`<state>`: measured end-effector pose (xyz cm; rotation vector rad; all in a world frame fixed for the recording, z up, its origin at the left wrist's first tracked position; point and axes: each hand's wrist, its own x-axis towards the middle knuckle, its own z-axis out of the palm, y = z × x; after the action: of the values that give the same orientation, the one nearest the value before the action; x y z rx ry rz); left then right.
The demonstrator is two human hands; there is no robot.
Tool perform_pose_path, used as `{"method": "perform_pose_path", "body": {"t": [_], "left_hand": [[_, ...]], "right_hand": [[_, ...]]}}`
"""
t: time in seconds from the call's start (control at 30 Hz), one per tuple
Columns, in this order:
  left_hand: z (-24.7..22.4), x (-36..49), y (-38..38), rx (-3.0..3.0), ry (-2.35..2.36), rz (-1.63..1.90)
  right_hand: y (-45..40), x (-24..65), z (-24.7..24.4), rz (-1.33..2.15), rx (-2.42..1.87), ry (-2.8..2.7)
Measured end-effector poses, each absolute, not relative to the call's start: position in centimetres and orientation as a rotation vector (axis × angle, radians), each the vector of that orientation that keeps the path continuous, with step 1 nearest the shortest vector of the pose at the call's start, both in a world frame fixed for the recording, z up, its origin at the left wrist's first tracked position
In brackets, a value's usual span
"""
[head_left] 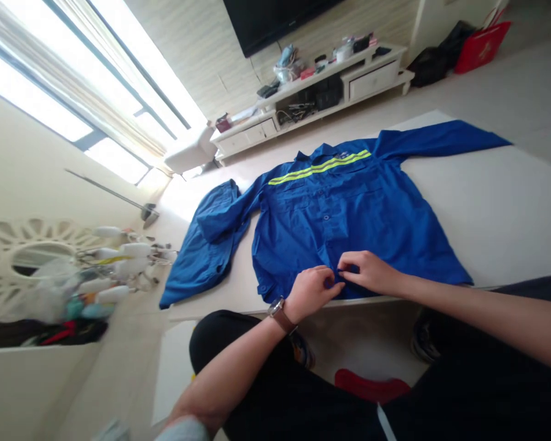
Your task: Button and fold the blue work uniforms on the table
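A blue work jacket with a yellow-green reflective stripe across the chest lies front up on a white table, its collar away from me. My left hand, with a brown-strapped watch on the wrist, pinches the jacket's front placket near the bottom hem. Right beside it, my right hand grips the same front edge with thumb and forefinger. The fingertips of both hands almost meet; any button between them is too small to make out. Farther up the placket, a button shows.
Folded blue trousers lie at the table's left end, with one jacket sleeve over them. A white TV cabinet carrying assorted items stands along the far wall. Beyond the table at the right sits a red bag. My knees are under the near edge.
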<state>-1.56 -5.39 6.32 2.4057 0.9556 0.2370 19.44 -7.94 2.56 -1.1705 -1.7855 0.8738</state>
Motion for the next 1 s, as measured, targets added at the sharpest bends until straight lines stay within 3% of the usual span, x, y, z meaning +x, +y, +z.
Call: {"method": "perform_pose_path", "body": {"t": [0.33,0.67,1.0], "left_hand": [[5.9,-1.2,-5.5,2.400,1.115,0.318],[6.1,-1.0,-5.1,2.384,0.978,0.296],[6.8,-1.3,-5.3,2.545,0.725,0.159]], "right_hand": [[-7.9,19.4,2.1,0.771,-1.075,-1.862],[-8.3,19.8,3.8,0.704,-1.314,-2.007],[-6.4,21.6,4.9,0.491,-1.561,-1.787]]}}
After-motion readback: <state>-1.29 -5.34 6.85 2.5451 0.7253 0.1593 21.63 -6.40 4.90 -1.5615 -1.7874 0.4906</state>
